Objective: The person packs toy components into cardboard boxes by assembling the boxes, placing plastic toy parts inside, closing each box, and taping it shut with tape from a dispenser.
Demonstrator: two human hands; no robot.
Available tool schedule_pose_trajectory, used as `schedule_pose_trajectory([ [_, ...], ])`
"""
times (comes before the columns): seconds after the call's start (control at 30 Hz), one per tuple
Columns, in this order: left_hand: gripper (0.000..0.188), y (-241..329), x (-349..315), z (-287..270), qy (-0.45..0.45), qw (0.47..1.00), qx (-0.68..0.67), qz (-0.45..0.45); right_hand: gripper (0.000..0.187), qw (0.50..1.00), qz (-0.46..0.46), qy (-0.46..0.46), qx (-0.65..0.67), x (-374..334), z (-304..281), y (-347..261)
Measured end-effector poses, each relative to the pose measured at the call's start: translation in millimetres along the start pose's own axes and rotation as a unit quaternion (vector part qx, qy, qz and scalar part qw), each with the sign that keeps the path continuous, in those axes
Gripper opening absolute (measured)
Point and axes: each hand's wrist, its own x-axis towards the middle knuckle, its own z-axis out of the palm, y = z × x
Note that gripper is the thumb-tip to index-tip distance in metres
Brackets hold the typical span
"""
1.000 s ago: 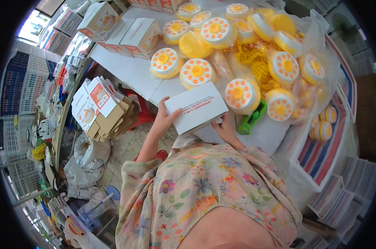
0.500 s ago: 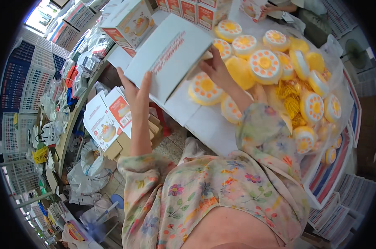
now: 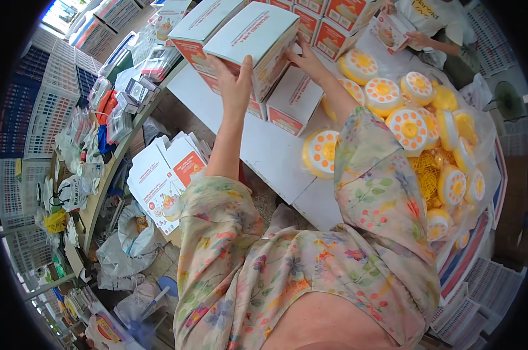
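My left hand (image 3: 234, 84) and right hand (image 3: 307, 61) grip a white carton (image 3: 252, 32) by opposite sides, among stacked boxes (image 3: 197, 32) on the table's (image 3: 255, 143) far left. Even pressure, kept level, should spare the neighbouring boxes a knock.

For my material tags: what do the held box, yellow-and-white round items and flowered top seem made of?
Held box: likely smooth, printed cardboard, from its crisp folded edges. Yellow-and-white round items: probably smooth moulded plastic, by their rounded shells. Flowered top: matte fabric, softly creased; fibre unclear.
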Motion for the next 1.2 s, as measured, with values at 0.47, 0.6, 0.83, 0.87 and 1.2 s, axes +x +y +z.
schedule_pose_trajectory([
  [0.47, 0.1, -64.2, -164.1, -178.5, -0.043, 0.844, 0.521, -0.12, 0.037, 0.986, 0.111, 0.008, 0.125, -160.2, 43.2, -4.3],
  [0.6, 0.133, -97.4, -248.6, -360.4, 0.106, 0.648, 0.636, -0.406, 0.029, 0.957, 0.219, -0.153, 0.113, -266.9, 71.1, -4.6],
  [0.83, 0.112, -94.7, -315.2, -467.2, -0.004, 0.615, 0.547, -0.568, 0.032, 0.931, 0.285, -0.206, 0.1, -329.0, 77.3, -0.1],
  [0.87, 0.112, -92.2, -328.0, -473.6, 0.001, 0.61, 0.547, -0.573, 0.032, 0.929, 0.282, -0.221, 0.096, -331.0, 79.9, -0.2],
  [1.2, 0.076, -94.4, -363.8, -525.6, 0.11, 0.678, 0.522, -0.506, 0.034, 0.928, 0.276, -0.237, 0.086, -365.4, 70.8, -5.3],
])
